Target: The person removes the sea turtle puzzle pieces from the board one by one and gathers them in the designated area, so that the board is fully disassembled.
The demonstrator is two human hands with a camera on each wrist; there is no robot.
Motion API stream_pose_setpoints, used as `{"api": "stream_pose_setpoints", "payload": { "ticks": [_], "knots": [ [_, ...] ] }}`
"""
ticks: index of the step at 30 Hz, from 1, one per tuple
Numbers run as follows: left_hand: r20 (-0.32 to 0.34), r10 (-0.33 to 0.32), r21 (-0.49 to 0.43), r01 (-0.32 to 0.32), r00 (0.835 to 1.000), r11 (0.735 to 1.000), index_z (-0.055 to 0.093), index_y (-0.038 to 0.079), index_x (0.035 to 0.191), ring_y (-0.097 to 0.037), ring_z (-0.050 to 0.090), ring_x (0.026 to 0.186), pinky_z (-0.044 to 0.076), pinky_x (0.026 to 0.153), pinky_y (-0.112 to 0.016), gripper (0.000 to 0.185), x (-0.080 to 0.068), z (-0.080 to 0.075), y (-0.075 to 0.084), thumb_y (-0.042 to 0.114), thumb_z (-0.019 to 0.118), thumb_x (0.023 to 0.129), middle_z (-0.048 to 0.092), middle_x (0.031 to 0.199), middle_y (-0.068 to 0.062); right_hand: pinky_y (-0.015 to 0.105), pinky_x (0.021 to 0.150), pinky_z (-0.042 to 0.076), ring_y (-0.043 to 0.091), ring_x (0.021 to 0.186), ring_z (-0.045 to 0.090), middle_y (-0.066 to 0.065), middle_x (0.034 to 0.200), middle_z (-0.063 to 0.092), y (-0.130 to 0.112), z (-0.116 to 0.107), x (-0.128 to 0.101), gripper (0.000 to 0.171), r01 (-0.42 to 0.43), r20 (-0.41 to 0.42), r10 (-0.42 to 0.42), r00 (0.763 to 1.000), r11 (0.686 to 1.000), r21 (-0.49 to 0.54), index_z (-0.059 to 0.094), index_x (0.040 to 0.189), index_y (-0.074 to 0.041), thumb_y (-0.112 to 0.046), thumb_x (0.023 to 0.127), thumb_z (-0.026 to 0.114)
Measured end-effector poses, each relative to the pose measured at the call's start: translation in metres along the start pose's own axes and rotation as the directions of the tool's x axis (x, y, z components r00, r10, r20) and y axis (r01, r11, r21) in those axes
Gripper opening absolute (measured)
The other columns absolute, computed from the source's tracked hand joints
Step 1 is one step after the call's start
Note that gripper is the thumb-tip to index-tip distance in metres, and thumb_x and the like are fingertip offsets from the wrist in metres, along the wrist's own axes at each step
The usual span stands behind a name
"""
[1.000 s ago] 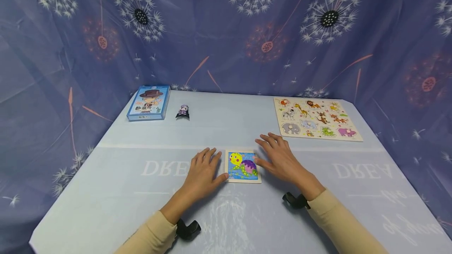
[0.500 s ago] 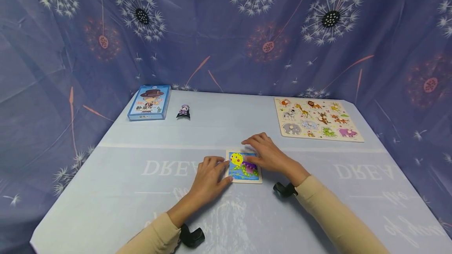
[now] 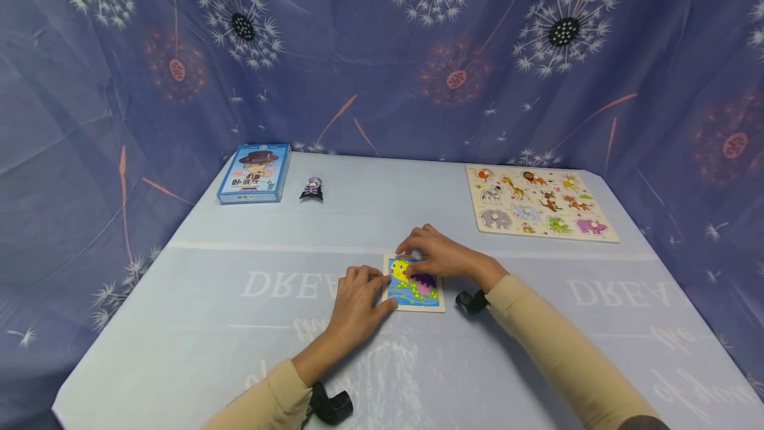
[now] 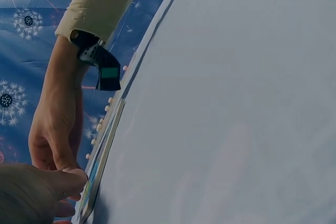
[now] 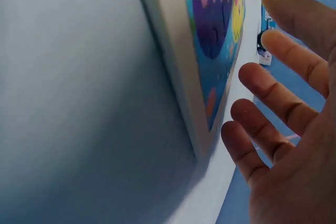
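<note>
A small square puzzle [image 3: 418, 287] with a yellow and purple cartoon picture lies flat near the middle of the table. My left hand [image 3: 382, 287] is at its left side, fingers curled against the left edge and thumb at the lower left corner. My right hand [image 3: 412, 251] reaches over the puzzle's top edge from the right, fingertips near the upper left corner. In the right wrist view the puzzle [image 5: 210, 30] is seen edge-on, and the fingers [image 5: 273, 108] are spread and loosely bent just beyond its edge. In the left wrist view both hands meet at the puzzle's edge [image 4: 102, 156].
A blue game box [image 3: 253, 173] and a small dark figure [image 3: 312, 189] sit at the back left. A wooden animal peg puzzle [image 3: 540, 203] lies at the back right. A pale blue cloth [image 3: 179, 324] covers the table, and patterned blue fabric hangs behind.
My right hand has moved left from beside the puzzle to over its top edge. My left hand has closed in on the left edge, with its fingers now curled.
</note>
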State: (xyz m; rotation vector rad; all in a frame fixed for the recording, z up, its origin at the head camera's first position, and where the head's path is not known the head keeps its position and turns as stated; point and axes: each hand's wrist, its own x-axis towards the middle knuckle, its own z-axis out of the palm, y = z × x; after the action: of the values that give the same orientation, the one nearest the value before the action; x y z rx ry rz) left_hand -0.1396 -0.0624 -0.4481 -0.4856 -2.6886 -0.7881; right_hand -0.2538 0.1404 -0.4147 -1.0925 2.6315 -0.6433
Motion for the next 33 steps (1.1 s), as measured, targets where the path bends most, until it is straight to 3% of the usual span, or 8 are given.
{"api": "stream_pose_setpoints", "payload": {
  "ticks": [9,17,33],
  "knots": [
    [0.04,0.0,0.026,-0.001,0.999,1.0,0.07,0.011,0.113,-0.024,0.046,0.106,0.037,0.088,-0.043,0.042,0.0,0.003,-0.002,0.033,0.075,0.077,0.059,0.11,-0.003,0.031,0.083,0.039,0.015,0.094,0.043,-0.003,0.104,0.057,0.0,-0.002,0.015,0.031,0.066,0.127,-0.065,0.99,0.998,-0.007,0.063,0.112,-0.025,-0.031,0.083,0.071],
    [0.046,0.016,0.034,-0.018,0.999,0.999,0.07,0.011,0.113,-0.024,0.047,0.106,0.037,0.088,-0.044,0.042,0.0,0.003,-0.001,0.033,0.075,0.077,0.059,0.111,-0.003,0.031,0.082,0.039,0.015,0.095,0.042,-0.004,0.101,0.054,0.0,-0.008,0.024,0.036,0.043,0.234,-0.035,0.972,0.999,-0.027,0.06,0.117,-0.032,-0.028,0.083,0.071],
    [0.062,0.024,0.062,-0.027,0.998,0.998,0.069,0.012,0.116,-0.022,0.045,0.106,0.036,0.088,-0.044,0.044,-0.001,0.002,-0.001,0.036,0.073,0.08,0.057,0.112,-0.002,0.031,0.081,0.037,0.016,0.093,0.041,-0.002,0.099,0.052,-0.007,-0.012,0.037,0.031,0.047,0.327,-0.015,0.945,0.995,-0.089,0.059,0.11,-0.032,-0.022,0.083,0.07]
  ]
}}
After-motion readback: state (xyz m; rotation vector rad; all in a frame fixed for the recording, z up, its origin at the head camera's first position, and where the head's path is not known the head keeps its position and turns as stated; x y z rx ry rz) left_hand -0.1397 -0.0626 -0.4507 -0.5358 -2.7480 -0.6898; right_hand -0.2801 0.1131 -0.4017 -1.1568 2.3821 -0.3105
